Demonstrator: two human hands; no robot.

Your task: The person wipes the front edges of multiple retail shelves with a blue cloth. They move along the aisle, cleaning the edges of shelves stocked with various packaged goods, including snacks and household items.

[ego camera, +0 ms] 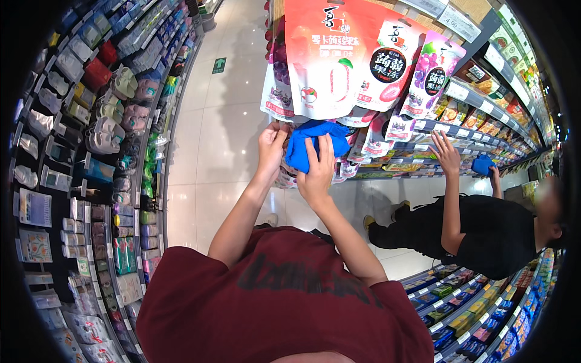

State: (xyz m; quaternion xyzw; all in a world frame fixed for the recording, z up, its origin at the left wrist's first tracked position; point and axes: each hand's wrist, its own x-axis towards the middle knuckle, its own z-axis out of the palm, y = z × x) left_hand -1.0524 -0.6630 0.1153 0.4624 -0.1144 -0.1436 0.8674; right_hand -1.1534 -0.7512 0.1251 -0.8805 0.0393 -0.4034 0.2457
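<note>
A bunched blue cloth [298, 149] lies under the fingers of my right hand [317, 170], pressed against the hanging jelly pouches. My left hand [271, 147] is just left of the cloth, its thumb and fingers pinched at the edge of a low-hanging pouch; the exact spot is partly hidden. Directly above both hands hangs a large red and white jelly pouch [324, 72]. Beside it are a red pouch with a black circle [386, 68] and a purple grape pouch [431, 77]. Another grape pouch [278, 86] hangs at the display's left corner.
To the right, a person in black [490, 231] stands by the snack shelves [481, 106], one hand raised and a blue cloth [482, 165] in the other. Shelves of slippers and packs [109, 127] line the left, across a tiled aisle [236, 90]. Biscuit shelves [476, 313] stand lower right.
</note>
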